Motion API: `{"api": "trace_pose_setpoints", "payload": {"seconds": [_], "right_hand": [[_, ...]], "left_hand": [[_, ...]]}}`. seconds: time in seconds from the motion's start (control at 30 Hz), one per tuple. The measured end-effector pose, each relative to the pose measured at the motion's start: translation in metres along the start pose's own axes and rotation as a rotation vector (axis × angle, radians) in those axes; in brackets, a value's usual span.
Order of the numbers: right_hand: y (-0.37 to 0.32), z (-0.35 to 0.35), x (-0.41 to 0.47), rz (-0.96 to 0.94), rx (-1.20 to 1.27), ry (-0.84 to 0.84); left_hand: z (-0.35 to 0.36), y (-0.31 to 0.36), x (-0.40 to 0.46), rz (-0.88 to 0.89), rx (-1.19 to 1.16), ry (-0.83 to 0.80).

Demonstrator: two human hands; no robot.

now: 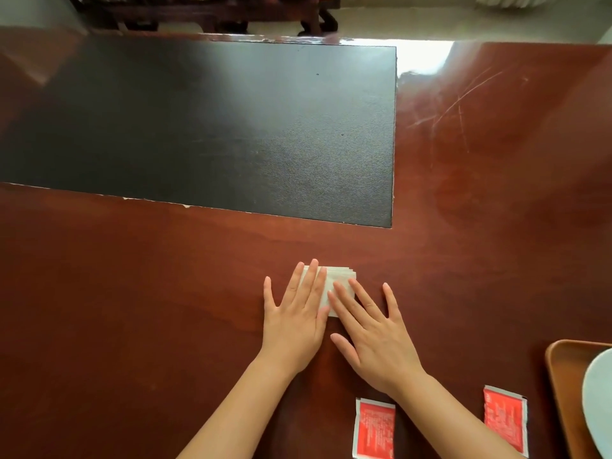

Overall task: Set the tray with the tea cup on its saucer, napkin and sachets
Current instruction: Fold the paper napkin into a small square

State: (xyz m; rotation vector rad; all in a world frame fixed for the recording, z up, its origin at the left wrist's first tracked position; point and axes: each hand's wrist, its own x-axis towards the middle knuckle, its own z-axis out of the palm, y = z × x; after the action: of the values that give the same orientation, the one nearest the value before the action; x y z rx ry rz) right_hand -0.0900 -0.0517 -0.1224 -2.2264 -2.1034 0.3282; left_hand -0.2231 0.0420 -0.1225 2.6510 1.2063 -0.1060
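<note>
Broadly, a wide table (165,309) of glossy red-brown wood, scratched at far right, with a large black inset panel (215,127) of pebbled, leather-like grain; its border is chipped pale in places.

Tray (559,385): brown wood, rounded corner and raised rim, only its corner in view at lower right. On it a pale, smooth, curved piece (599,399), probably the saucer, cut off by the frame. No cup visible.

Left hand (294,323) and right hand (377,339) lie palm-down, side by side, on the napkin (337,279). Fingers are spread flat and gripping nothing, pressing the paper to the wood. Judgement: flattening a fold so the napkin keeps a crisp, compact shape before it goes to the tray.

Napkin: white, soft paper, folded to a small rectangle, layered edges showing at its far right corner. It sits on bare table, well apart from the tray.

Two sachets, flat, red with silvery crimped borders: one (374,429) beside the right forearm, the other (505,419) just beside the tray rim. Likely staged near at hand for loading last.
</note>
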Motion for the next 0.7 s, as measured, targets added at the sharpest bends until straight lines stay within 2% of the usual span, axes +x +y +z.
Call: {"api": "trace_pose_setpoints", "payload": {"seconds": [0.4,0.57,0.63,0.7], "right_hand": [[0.001,0.001,0.000,-0.015,0.030,0.007],[-0.001,-0.001,-0.001,0.061,0.034,0.016],[-0.001,-0.001,-0.002,0.069,0.039,0.013],[-0.001,-0.001,-0.001,0.062,0.037,0.012]], "left_hand": [[-0.006,-0.006,-0.015,-0.143,-0.062,-0.021],[-0.006,-0.006,-0.014,-0.162,-0.064,-0.065],[-0.009,-0.002,-0.014,-0.183,-0.129,-0.067],[-0.017,0.005,-0.014,-0.263,-0.263,0.017]]}}
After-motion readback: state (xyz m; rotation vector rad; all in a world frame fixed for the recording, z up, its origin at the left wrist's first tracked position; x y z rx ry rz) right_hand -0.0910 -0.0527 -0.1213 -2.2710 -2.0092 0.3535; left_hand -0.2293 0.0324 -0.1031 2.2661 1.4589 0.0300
